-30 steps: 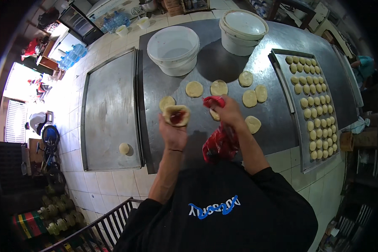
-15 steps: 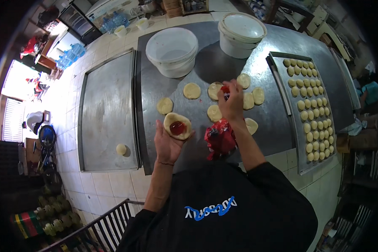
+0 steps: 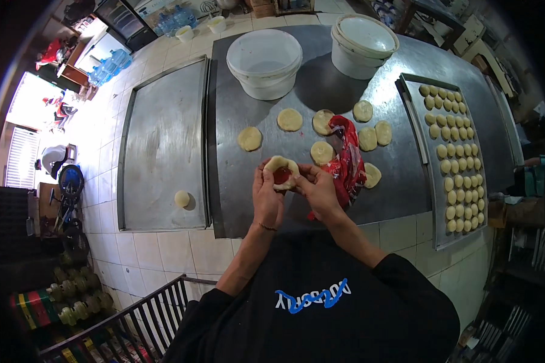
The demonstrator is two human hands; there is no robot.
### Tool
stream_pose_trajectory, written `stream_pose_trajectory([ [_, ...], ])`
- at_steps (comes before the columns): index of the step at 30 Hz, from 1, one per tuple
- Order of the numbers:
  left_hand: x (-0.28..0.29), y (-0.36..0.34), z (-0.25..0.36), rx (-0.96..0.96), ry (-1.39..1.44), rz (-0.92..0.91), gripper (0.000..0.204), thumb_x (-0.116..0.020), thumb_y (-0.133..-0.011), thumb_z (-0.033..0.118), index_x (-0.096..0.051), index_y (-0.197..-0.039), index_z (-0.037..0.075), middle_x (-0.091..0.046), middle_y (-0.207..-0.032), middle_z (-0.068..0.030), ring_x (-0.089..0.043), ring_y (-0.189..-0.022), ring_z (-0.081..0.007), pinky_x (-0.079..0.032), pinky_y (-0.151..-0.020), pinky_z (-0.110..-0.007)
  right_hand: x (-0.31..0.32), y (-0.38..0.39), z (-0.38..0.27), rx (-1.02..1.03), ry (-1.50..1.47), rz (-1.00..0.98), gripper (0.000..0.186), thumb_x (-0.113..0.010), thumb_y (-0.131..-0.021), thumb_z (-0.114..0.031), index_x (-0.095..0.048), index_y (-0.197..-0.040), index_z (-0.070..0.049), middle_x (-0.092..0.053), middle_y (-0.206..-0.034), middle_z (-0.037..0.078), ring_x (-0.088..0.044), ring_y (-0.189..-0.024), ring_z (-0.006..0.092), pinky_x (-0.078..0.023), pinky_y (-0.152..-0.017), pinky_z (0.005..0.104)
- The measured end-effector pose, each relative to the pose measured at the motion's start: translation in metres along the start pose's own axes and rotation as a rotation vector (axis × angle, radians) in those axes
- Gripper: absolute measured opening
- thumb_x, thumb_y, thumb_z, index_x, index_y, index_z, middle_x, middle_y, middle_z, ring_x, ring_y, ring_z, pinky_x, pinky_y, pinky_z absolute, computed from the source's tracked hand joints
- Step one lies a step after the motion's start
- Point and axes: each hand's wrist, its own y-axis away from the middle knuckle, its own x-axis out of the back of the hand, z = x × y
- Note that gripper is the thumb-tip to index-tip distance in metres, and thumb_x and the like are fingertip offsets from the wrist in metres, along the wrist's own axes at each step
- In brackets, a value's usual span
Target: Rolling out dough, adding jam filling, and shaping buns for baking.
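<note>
Both left hand [image 3: 266,202] and right hand [image 3: 320,192] now grip filled dough [image 3: 287,166]; the red bag [image 3: 347,168], released, lies right of it: filling seems done.

Blue water jugs [image 3: 110,68], bicycle [image 3: 71,180] at left, dark slatted railing [image 3: 112,314], glass-fronted fridge [image 3: 122,24]

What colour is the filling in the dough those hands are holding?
The filling is red; it shows best in the head view, inside the pale dough.
</note>
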Motion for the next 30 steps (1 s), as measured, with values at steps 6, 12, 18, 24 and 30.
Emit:
stream_pose_trajectory([
  [6, 0.046, 0.012, -0.003, 0.293, 0.133, 0.182, 0.031, -0.033, -0.104, 0.027, -0.046, -0.127, 0.01, -0.056, -0.12, -0.0067, -0.058, -0.102, -0.0181, -0.05, -0.077, -0.031, 0.003, 0.007, 0.03, -0.082, -0.005, 0.055, 0.025, -0.058, -0.093, -0.005, -0.058, -0.116, 0.005, -0.065, -0.105, 0.011, -0.064, -0.09, 0.0157, -0.054, -0.08, 0.0287],
  [12, 0.082, 0.016, 0.013, 0.233, 0.12, 0.176, 0.029, -0.034, -0.104, 0.028, -0.049, -0.122, 0.01, -0.058, -0.114, -0.0045, -0.059, -0.095, -0.0165, -0.049, -0.069, -0.028, -0.031, 0.002, 0.04, -0.131, 0.069, 0.038, 0.027, -0.057, -0.092, -0.003, -0.057, -0.118, 0.006, -0.065, -0.104, 0.011, -0.065, -0.09, 0.0157, -0.055, -0.079, 0.0282],
  [18, 0.097, 0.028, 0.065, 0.182, -0.544, 0.012, 0.044, -0.057, -0.095, 0.019, -0.041, -0.133, 0.001, -0.053, -0.124, -0.0115, -0.056, -0.109, -0.0193, -0.051, -0.086, -0.032, -0.06, 0.003, 0.067, -0.257, -0.02, -0.049, 0.036, -0.063, -0.088, -0.002, -0.054, -0.122, 0.006, -0.06, -0.114, 0.014, -0.063, -0.096, 0.0185, -0.055, -0.082, 0.0266],
  [24, 0.139, 0.027, 0.141, -0.155, -0.96, -0.355, 0.057, -0.066, -0.088, 0.011, -0.04, -0.139, 0.006, -0.045, -0.134, -0.0156, -0.05, -0.122, -0.0275, -0.044, -0.1, -0.034, -0.127, 0.01, 0.044, -0.234, 0.02, -0.227, 0.054, -0.072, -0.081, -0.002, -0.048, -0.129, 0.003, -0.06, -0.112, 0.011, -0.06, -0.101, 0.0164, -0.053, -0.086, 0.0281],
  [30, 0.164, 0.022, 0.218, -0.265, -1.12, -0.337, 0.036, -0.06, -0.092, 0.006, -0.061, -0.127, 0.012, -0.054, -0.11, -0.0087, -0.059, -0.085, -0.0171, -0.05, -0.074, -0.028, -0.188, 0.016, 0.04, 0.15, 0.26, -0.331, 0.05, -0.071, -0.084, -0.005, -0.051, -0.129, 0.002, -0.062, -0.111, 0.01, -0.061, -0.097, 0.0152, -0.053, -0.081, 0.0273],
])
